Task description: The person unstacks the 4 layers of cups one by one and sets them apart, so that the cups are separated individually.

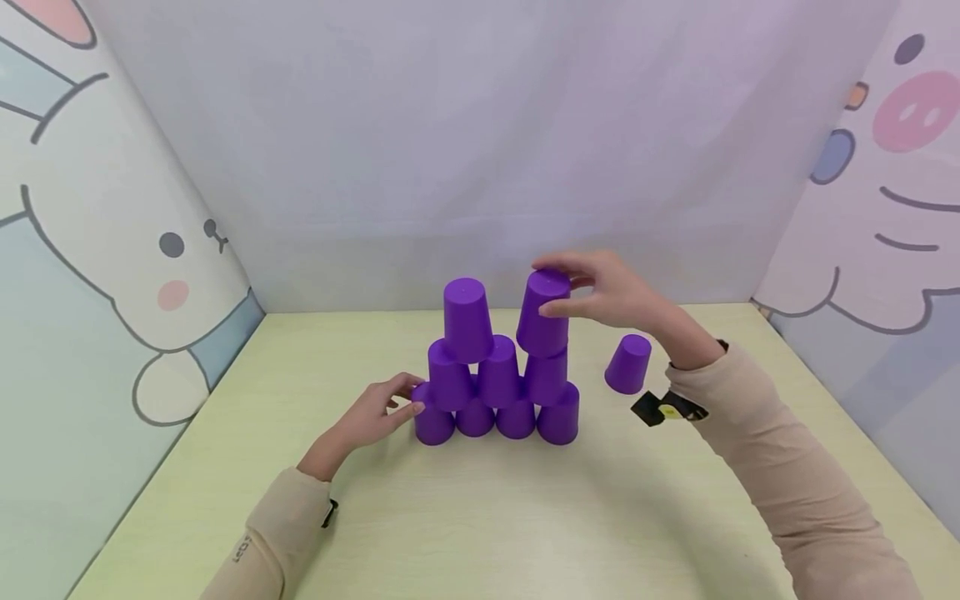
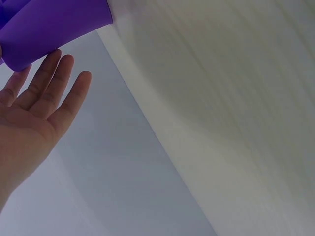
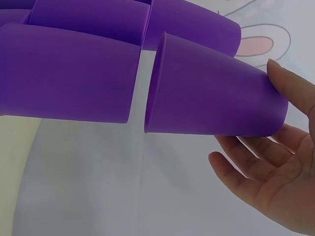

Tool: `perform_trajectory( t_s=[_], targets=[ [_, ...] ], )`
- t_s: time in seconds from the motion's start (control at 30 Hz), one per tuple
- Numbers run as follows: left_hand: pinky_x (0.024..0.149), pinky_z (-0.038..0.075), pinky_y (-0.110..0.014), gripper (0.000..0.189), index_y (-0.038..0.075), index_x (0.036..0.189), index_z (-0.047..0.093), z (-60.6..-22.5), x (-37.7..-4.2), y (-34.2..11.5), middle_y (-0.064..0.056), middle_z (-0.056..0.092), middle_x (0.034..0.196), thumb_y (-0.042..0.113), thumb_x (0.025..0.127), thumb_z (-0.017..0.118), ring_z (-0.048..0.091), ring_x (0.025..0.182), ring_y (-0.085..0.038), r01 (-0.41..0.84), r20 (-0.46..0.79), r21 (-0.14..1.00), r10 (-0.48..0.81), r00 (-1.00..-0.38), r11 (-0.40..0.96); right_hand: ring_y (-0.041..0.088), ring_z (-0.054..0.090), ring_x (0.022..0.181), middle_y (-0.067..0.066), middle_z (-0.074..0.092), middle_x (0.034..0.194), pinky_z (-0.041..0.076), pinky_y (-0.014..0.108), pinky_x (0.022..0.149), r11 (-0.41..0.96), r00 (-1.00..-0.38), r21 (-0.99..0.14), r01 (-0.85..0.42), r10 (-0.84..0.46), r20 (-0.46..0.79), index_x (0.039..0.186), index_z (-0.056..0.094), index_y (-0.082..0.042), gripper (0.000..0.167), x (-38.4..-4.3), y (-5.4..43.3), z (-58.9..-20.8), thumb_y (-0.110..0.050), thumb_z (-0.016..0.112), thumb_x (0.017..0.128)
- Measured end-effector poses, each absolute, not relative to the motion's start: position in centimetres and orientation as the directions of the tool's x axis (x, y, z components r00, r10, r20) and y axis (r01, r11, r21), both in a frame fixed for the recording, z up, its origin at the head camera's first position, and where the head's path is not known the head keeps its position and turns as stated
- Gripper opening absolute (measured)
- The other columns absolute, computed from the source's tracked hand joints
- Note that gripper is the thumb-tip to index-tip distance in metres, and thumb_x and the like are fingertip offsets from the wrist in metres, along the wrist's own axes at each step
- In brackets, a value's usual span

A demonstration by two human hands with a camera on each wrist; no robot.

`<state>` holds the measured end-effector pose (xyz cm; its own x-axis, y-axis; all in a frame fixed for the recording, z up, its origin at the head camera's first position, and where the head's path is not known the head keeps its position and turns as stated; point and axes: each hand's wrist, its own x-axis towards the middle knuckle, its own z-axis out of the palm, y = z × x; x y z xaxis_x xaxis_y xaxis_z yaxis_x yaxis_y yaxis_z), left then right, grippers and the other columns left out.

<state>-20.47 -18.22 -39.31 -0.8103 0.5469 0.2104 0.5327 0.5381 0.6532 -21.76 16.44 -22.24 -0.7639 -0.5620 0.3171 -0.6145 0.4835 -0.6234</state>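
Observation:
Upside-down purple cups form a stack on the table: several in the bottom row, three in the middle, and one top-row cup [image 1: 467, 321] on the left. My right hand [image 1: 611, 292] grips another purple cup [image 1: 543, 321] near its base, thumb on one side and fingers on the other. In the right wrist view, that held cup [image 3: 216, 91] tilts slightly, its rim just apart from the middle-row cup [image 3: 69, 73]. My left hand [image 1: 375, 412] touches the bottom-left cup [image 1: 434, 425] with its fingers extended, as the left wrist view also shows.
One spare purple cup [image 1: 628, 364] stands upside down to the right of the stack, near my right wrist. The light wood-look table [image 1: 480, 517] ends at a pale back wall [image 1: 480, 150]. Cartoon-printed panels [image 1: 112, 250] flank both sides.

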Motion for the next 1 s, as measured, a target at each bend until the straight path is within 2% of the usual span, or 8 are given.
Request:
perform_trajectory(
  t_s=[0.3, 0.6, 0.67, 0.8, 0.87, 1.0],
  targets=[
    [0.074, 0.047, -0.039, 0.028, 0.006, 0.115, 0.053, -39.3, -20.5, -18.2, -0.007, 0.063, 0.106, 0.020, 0.091, 0.057, 0.059, 0.095, -0.024, 0.534, 0.216, 0.652, 0.543, -0.811, 0.538, 0.022, 0.056, 0.100, 0.015, 0.058, 0.117, 0.044, 0.033, 0.087, 0.500, -0.773, -0.605, -0.620, -0.525, 0.358, 0.123, 0.054, 0.003, 0.049, -21.0, 18.2, -22.2, -0.008, 0.072, 0.078],
    [0.074, 0.048, -0.042, 0.028, 0.006, 0.115, 0.053, -39.2, -20.6, -18.0, -0.008, 0.063, 0.105, 0.019, 0.091, 0.057, 0.059, 0.095, -0.024, 0.536, 0.218, 0.653, 0.545, -0.810, 0.535, 0.022, 0.056, 0.099, 0.014, 0.058, 0.116, 0.044, 0.030, 0.087, 0.579, -0.824, -0.592, -0.561, -0.456, 0.335, 0.125, 0.052, 0.000, 0.051, -20.1, 20.7, -22.2, -0.011, 0.071, 0.079],
    [0.074, 0.048, -0.043, 0.028, 0.005, 0.115, 0.053, -39.2, -20.6, -18.0, -0.008, 0.063, 0.105, 0.018, 0.091, 0.057, 0.059, 0.095, -0.025, 0.535, 0.218, 0.656, 0.545, -0.810, 0.533, 0.017, 0.056, 0.098, 0.015, 0.058, 0.116, 0.045, 0.025, 0.085, 0.587, -0.830, -0.590, -0.554, -0.442, 0.340, 0.125, 0.052, 0.001, 0.051, -20.0, 21.4, -22.2, -0.010, 0.071, 0.079],
    [0.075, 0.048, -0.042, 0.028, 0.005, 0.115, 0.053, -39.1, -20.6, -18.0, -0.008, 0.063, 0.106, 0.019, 0.091, 0.057, 0.059, 0.095, -0.024, 0.532, 0.212, 0.657, 0.547, -0.810, 0.534, 0.000, 0.054, 0.093, 0.015, 0.057, 0.116, 0.042, 0.013, 0.081, 0.601, -0.851, -0.603, -0.525, -0.398, 0.343, 0.125, 0.053, 0.000, 0.051, -19.7, 22.6, -22.4, -0.008, 0.072, 0.078],
    [0.075, 0.048, -0.042, 0.028, 0.005, 0.115, 0.053, -39.1, -20.6, -18.0, -0.008, 0.063, 0.106, 0.019, 0.091, 0.057, 0.059, 0.095, -0.024, 0.529, 0.207, 0.658, 0.546, -0.811, 0.536, -0.004, 0.053, 0.092, 0.015, 0.057, 0.117, 0.041, 0.012, 0.079, 0.609, -0.863, -0.612, -0.505, -0.377, 0.337, 0.125, 0.053, 0.000, 0.051, -19.6, 23.2, -22.6, -0.008, 0.072, 0.078],
    [0.074, 0.047, -0.041, 0.028, 0.006, 0.114, 0.053, -39.1, -20.4, -18.2, -0.008, 0.063, 0.105, 0.019, 0.091, 0.057, 0.059, 0.095, -0.024, 0.522, 0.202, 0.657, 0.540, -0.817, 0.544, 0.009, 0.057, 0.097, 0.015, 0.056, 0.119, 0.042, 0.012, 0.078, 0.635, -0.891, -0.626, -0.454, -0.331, 0.310, 0.126, 0.052, -0.003, 0.052, -19.4, 24.3, -22.7, -0.010, 0.072, 0.079]
  ],
)
